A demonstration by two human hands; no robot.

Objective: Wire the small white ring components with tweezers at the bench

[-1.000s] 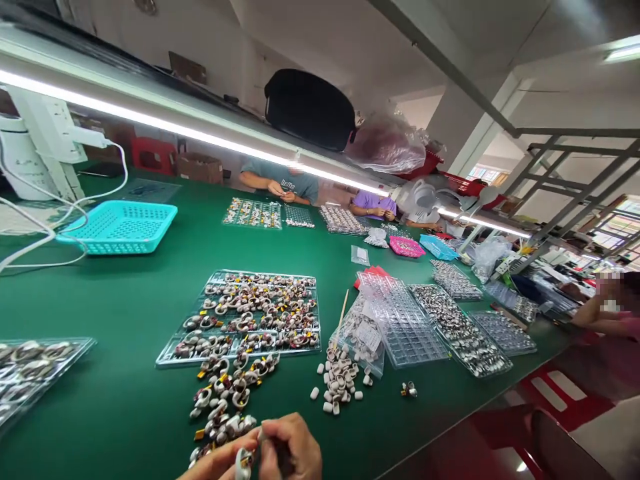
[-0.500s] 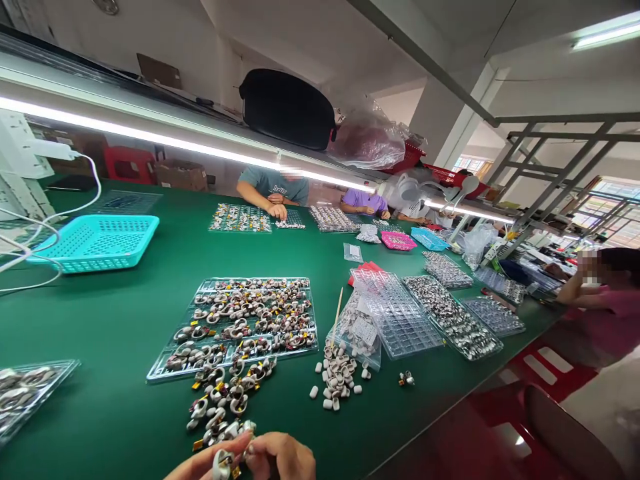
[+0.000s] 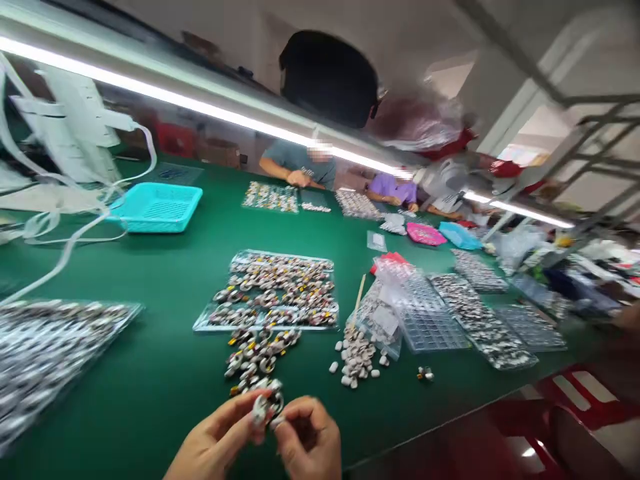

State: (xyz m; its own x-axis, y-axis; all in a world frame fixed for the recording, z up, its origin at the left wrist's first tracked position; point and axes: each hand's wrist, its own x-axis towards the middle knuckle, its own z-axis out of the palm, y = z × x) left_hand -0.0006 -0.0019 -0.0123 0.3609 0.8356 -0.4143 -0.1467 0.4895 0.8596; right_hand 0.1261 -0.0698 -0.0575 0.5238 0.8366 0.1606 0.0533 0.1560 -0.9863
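My left hand point(image 3: 220, 437) is closed around a white, C-shaped earbud part point(image 3: 261, 408), gripped between thumb and fingertips. My right hand point(image 3: 313, 437) touches the same part's right side, its thumb and finger pinching a small white piece point(image 3: 277, 422); blur hides whether that piece is separate or belongs to the part. Just beyond my hands lies a loose heap of similar earbud parts point(image 3: 260, 353) with yellow tabs. The heap reaches the clear tray point(image 3: 200, 327), which is filled with more of them. Right of the heap is a pile of small white caps point(image 3: 357, 357).
A thin wooden stick point(image 3: 359, 297) rests by a bag of caps point(image 3: 383, 317). Clear trays point(image 3: 435, 320) stand to the right, and another filled tray point(image 3: 50, 353) is at left. Farther back are a turquoise basket point(image 3: 160, 210), white cables point(image 3: 65, 257) and co-workers.
The view has swung left, so the table's contents appear shifted to the right. Both hands have come farther into view, still together at the earbud part.
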